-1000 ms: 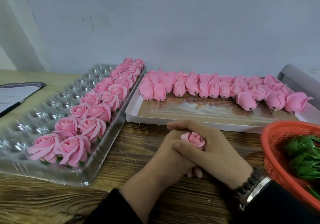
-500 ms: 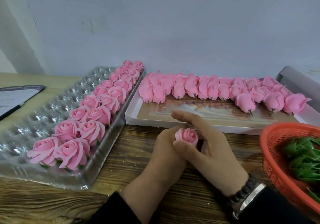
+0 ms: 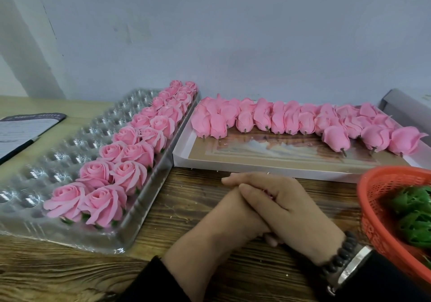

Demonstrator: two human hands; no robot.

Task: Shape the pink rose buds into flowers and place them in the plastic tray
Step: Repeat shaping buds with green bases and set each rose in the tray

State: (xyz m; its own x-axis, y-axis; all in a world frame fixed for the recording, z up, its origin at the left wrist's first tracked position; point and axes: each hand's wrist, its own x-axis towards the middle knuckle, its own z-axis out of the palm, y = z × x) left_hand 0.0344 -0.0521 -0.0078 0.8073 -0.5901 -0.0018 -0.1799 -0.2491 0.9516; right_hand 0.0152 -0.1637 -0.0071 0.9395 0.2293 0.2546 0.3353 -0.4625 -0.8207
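Your right hand lies folded over your left hand, both closed round a pink rose bud that barely shows between the fingers. Squeeze too hard and I'd expect crushed petals. The clear plastic tray at the table's left edge has open cells left of its shaped pink roses.

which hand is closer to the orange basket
Right. The right hand lies just left of the orange basket, while the left hand sits under it, farther left.
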